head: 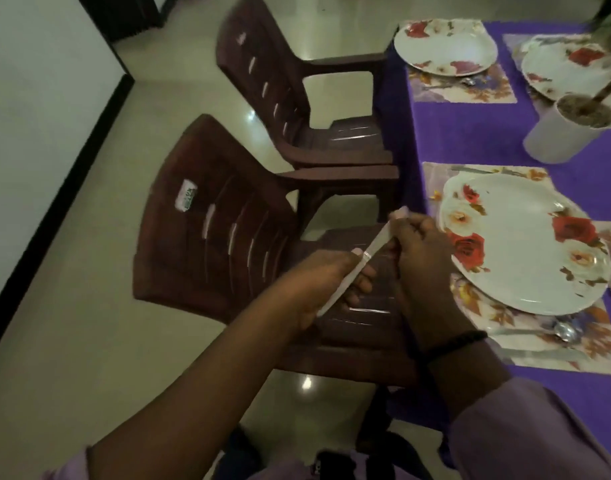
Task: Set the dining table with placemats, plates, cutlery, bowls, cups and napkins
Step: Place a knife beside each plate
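My left hand [326, 285] and my right hand [418, 244] both grip a long pale cutlery piece [357, 263], held slanted above the near chair seat, left of the table. Which kind of cutlery it is, I cannot tell. On the purple tablecloth [470, 133] the near floral placemat [526, 320] carries a rose-patterned plate [526, 244]. A spoon [560, 331] and a knife [543, 355] lie on the mat's near side. A second plate [444, 46] sits on the far mat [467, 88], and a third plate [571, 64] shows at the right edge.
Two brown plastic chairs stand against the table's left side, the near chair [221, 230] and the far chair [269, 81]. A white pot [560, 133] with soil and a plant stem stands between the settings. Pale floor tiles stretch to the left.
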